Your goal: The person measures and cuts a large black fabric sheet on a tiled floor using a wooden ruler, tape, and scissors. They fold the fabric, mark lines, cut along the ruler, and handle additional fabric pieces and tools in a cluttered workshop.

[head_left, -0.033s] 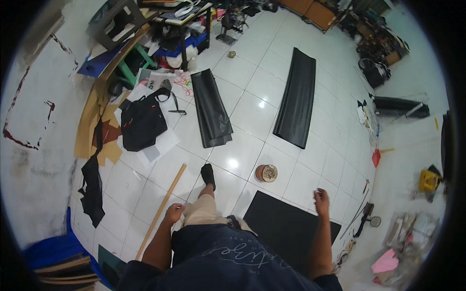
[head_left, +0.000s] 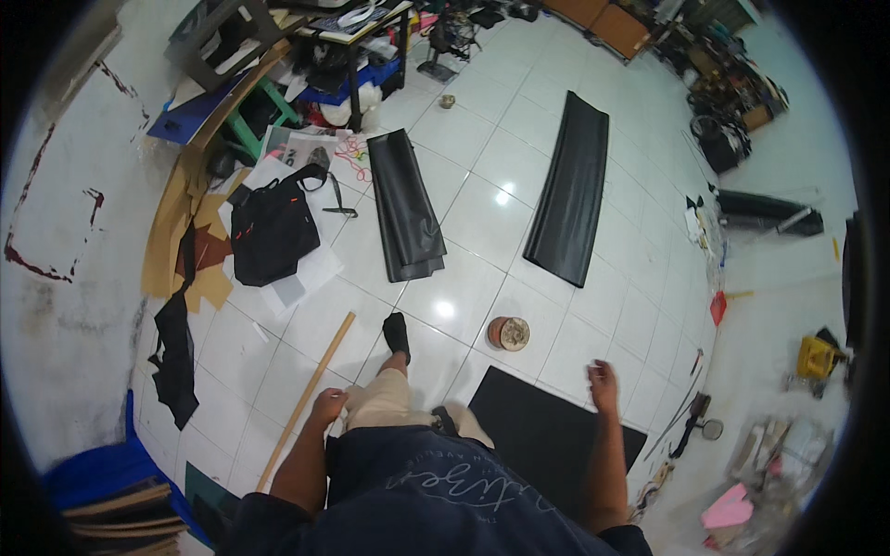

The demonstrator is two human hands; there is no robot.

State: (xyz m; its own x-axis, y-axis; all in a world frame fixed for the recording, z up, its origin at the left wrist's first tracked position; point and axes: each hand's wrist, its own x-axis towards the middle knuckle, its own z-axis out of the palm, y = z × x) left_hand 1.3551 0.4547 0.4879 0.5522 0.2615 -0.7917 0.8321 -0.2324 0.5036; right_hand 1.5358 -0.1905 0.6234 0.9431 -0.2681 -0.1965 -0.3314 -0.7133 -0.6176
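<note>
My left hand (head_left: 329, 405) hangs beside my left thigh, near the upper part of a long wooden stick (head_left: 311, 389) on the floor, without touching it. Its fingers are curled in, and nothing shows in them. Out to the right, my right hand (head_left: 602, 382) hovers above the floor by the far right part of a flat black sheet (head_left: 547, 426). Its fingers are loosely bent and apart, with no object visible between them. A round brownish block or tin (head_left: 509, 334) stands just beyond the sheet. My shirt covers part of the sheet.
Ahead lie a folded black sheet material (head_left: 403, 208) and a longer black piece (head_left: 567, 190). A black bag (head_left: 274, 230) rests on papers at left. Cluttered shelving, a green stool (head_left: 262, 116) and a blue chair (head_left: 88, 445) line the left; plastic bags (head_left: 788, 463) lie at right.
My right hand has shifted slightly left, and my left hand a little left too. The view has turned very slightly; the things on the floor stay in place.
</note>
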